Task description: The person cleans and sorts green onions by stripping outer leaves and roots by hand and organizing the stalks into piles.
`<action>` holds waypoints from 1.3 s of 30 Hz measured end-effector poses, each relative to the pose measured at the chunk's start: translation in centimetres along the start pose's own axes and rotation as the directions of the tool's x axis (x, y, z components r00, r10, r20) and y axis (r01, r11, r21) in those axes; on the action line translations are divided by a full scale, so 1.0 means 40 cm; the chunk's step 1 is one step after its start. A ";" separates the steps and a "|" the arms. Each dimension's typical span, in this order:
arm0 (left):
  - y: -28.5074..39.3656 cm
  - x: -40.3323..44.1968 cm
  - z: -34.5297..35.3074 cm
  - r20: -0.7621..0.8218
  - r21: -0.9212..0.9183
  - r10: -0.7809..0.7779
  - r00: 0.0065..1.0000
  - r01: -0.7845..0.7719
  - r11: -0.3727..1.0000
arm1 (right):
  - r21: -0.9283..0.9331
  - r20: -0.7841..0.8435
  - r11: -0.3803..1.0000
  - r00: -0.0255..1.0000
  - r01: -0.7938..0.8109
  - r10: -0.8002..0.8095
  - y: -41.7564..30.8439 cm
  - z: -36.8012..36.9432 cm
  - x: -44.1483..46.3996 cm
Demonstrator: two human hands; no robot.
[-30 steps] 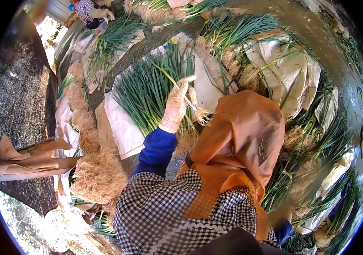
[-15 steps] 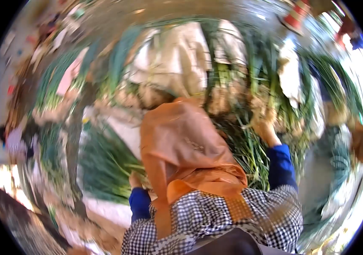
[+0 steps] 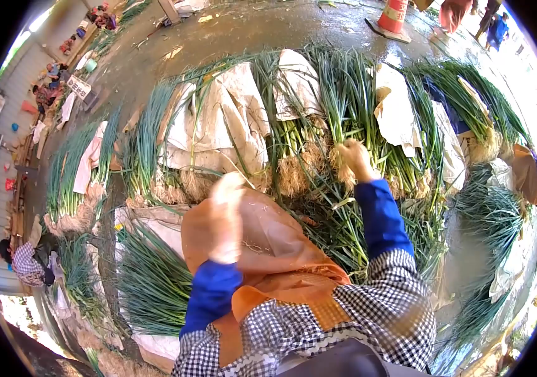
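Observation:
My right hand (image 3: 356, 160) is closed around the pale lower stems of some green onions (image 3: 340, 122), just above their bushy roots. Smeared by motion, my left hand (image 3: 226, 217) is raised over the orange apron (image 3: 268, 229) on my lap; its fingers are too blurred to read. A thin pale strand lies near its fingertips. To the left, a heap of green onions (image 3: 154, 279) spreads its leaves over a pale sheet (image 3: 149, 220). Loose green leaves (image 3: 337, 235) lie below my right forearm.
Rooted bundles of green onions (image 3: 146, 138) stretch in an arc ahead, partly covered by pale sacks (image 3: 218, 116). More onions (image 3: 491, 207) lie on the right. Beyond are wet ground (image 3: 218, 38) and an orange traffic cone (image 3: 394, 16). A person (image 3: 28, 264) is at far left.
My left hand has risen from the heap on the left to above the apron. My right hand stays among the rooted stems. The camera view has shifted and is sharper.

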State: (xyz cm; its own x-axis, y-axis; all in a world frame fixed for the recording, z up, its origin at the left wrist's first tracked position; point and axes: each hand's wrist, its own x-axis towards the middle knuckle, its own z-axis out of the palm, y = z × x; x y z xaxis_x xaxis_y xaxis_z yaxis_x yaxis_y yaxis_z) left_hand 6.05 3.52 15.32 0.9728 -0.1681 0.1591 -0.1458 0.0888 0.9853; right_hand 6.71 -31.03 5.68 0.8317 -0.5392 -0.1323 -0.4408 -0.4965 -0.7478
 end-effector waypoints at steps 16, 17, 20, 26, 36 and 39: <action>-0.361 -0.163 0.382 0.489 -0.148 -0.705 0.513 0.846 0.513 | 0.256 -0.097 0.965 0.995 0.058 -0.034 0.075 0.150 -0.184; -0.378 -0.164 0.387 0.427 -0.118 -0.689 0.586 0.791 0.600 | -0.010 -0.260 0.980 0.946 0.198 -0.194 0.061 0.156 -0.187; -0.439 -0.150 0.370 0.416 -0.124 -0.707 0.572 0.806 0.579 | -0.388 -0.060 0.878 0.943 0.279 -0.327 0.032 0.138 -0.239; -0.441 -0.121 0.327 0.339 -0.270 -0.743 0.577 0.817 0.510 | 0.025 0.176 0.994 0.980 -0.105 0.099 0.143 -0.099 -0.497; -0.430 -0.117 0.299 0.441 -0.390 -0.704 0.557 0.825 0.409 | 0.540 0.447 0.758 0.888 -0.367 0.112 0.155 0.146 -0.233; -0.448 -0.103 0.301 0.436 -0.378 -0.713 0.550 0.830 0.409 | 0.625 0.247 0.758 0.968 -0.186 0.034 0.197 0.309 -0.205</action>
State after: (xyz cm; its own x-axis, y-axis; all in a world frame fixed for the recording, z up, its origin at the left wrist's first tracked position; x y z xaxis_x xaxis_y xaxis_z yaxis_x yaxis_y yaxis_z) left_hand 2.48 -9.21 -2.26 0.5603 -0.5836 -0.5877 0.8161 0.2678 0.5121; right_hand 0.58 -22.10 -7.19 0.8740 -0.3707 -0.3142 -0.2780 0.1488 -0.9490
